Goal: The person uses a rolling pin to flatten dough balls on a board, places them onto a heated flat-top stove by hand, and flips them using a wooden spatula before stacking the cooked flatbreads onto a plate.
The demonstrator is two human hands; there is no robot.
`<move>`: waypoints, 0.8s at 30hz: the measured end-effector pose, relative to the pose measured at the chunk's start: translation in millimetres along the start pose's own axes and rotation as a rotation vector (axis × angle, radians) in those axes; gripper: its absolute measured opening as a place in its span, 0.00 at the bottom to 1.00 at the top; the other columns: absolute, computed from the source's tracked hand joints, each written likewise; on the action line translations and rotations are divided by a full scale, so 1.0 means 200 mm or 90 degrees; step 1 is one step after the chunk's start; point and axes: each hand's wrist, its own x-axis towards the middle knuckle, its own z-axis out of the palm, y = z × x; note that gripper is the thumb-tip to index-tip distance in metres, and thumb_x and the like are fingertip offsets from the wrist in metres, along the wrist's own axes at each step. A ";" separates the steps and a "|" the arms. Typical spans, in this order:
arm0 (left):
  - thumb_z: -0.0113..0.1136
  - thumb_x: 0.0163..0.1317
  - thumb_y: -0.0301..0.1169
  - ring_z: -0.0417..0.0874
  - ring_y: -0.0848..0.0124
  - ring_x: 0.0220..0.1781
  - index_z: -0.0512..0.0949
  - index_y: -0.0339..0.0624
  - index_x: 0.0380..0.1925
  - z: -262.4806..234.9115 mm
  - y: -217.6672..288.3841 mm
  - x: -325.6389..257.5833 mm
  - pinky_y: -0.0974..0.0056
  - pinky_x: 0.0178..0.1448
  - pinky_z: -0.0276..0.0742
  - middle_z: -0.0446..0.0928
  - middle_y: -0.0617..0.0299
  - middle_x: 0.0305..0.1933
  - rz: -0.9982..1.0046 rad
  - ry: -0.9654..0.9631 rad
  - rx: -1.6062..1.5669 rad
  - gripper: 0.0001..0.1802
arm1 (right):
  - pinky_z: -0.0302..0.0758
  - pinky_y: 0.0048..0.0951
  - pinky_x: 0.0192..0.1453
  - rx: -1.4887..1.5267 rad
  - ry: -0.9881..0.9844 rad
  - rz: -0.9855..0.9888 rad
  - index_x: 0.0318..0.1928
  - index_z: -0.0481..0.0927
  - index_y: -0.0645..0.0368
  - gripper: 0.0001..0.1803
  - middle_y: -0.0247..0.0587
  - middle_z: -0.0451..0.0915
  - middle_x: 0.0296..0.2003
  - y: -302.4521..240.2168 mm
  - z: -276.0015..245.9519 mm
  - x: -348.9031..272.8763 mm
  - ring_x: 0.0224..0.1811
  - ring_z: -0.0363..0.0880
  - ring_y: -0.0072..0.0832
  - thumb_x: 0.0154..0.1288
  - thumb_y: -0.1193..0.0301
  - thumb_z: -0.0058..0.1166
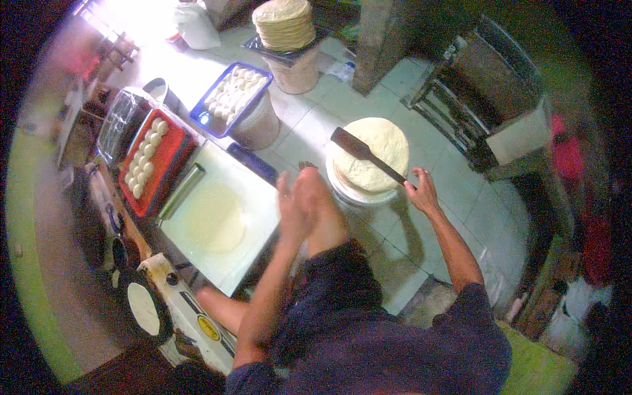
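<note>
My right hand (422, 191) is closed around the handle of a dark, flat spatula (355, 145). Its blade lies across the top of a round stack of pale flatbreads (380, 158), which rests on a white bucket (342, 191). Smeared by motion, my left hand (293, 207) is beside my knee, near the right edge of a white rolling board (253, 247); its fingers cannot be made out. On that board lie a thin round of rolled dough (220, 220) and a metal rolling pin (182, 191).
A red tray (157, 172) holds several dough balls. A stove (197, 319) with a flatbread in a dark pan (166, 316) stands at lower left. Beyond are a blue tray (197, 113) of dough pieces on a bucket and a taller flatbread stack (283, 26). A metal-framed machine (487, 85) stands at right.
</note>
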 end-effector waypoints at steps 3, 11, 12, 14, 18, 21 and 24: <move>0.63 0.56 0.28 0.61 0.40 0.72 0.73 0.35 0.51 -0.34 -0.38 -0.33 0.43 0.73 0.58 0.60 0.32 0.69 -0.099 -0.019 0.073 0.22 | 0.70 0.45 0.60 0.032 0.110 -0.009 0.52 0.72 0.62 0.24 0.53 0.75 0.49 -0.02 -0.01 -0.05 0.55 0.73 0.49 0.57 0.68 0.63; 0.54 0.63 0.30 0.76 0.45 0.50 0.69 0.33 0.46 -0.74 -0.93 -0.59 0.41 0.58 0.67 0.74 0.37 0.50 -0.195 -0.305 0.239 0.14 | 0.79 0.34 0.44 0.251 -0.127 -0.104 0.44 0.82 0.60 0.11 0.43 0.84 0.39 -0.98 0.24 0.07 0.39 0.83 0.35 0.60 0.71 0.62; 0.54 0.64 0.31 0.78 0.43 0.40 0.67 0.34 0.44 -0.80 -1.02 -0.57 0.41 0.52 0.67 0.78 0.39 0.39 -0.144 -0.146 0.213 0.14 | 0.80 0.31 0.42 0.334 -0.167 -0.145 0.41 0.84 0.60 0.09 0.44 0.86 0.35 -1.14 0.34 0.08 0.35 0.85 0.32 0.62 0.70 0.62; 0.53 0.66 0.35 0.81 0.43 0.35 0.67 0.37 0.46 -0.95 -1.16 -0.44 0.40 0.52 0.68 0.79 0.44 0.30 -0.207 -0.127 0.248 0.15 | 0.80 0.33 0.46 0.251 -0.315 -0.243 0.41 0.85 0.60 0.12 0.48 0.86 0.40 -1.51 0.47 0.12 0.39 0.86 0.36 0.64 0.66 0.59; 0.55 0.63 0.36 0.84 0.51 0.40 0.70 0.38 0.53 -1.33 -1.33 0.05 0.35 0.62 0.65 0.82 0.48 0.35 -0.139 0.009 0.446 0.21 | 0.79 0.39 0.48 0.290 -0.458 -0.382 0.40 0.86 0.60 0.13 0.50 0.85 0.39 -1.97 1.00 0.21 0.41 0.84 0.45 0.64 0.64 0.57; 0.56 0.62 0.34 0.83 0.52 0.45 0.72 0.41 0.52 -1.60 -1.34 0.38 0.36 0.65 0.63 0.81 0.50 0.37 -0.102 0.164 0.506 0.19 | 0.77 0.43 0.50 0.309 -0.319 -0.494 0.36 0.86 0.60 0.10 0.53 0.83 0.36 -2.21 1.45 0.29 0.42 0.81 0.48 0.63 0.67 0.56; 0.57 0.60 0.31 0.82 0.52 0.46 0.73 0.41 0.51 -1.74 -1.14 0.52 0.40 0.65 0.64 0.80 0.49 0.40 -0.030 0.340 0.507 0.18 | 0.76 0.44 0.51 0.203 -0.305 -0.598 0.35 0.86 0.61 0.10 0.53 0.83 0.35 -2.40 1.70 0.39 0.43 0.80 0.48 0.62 0.71 0.54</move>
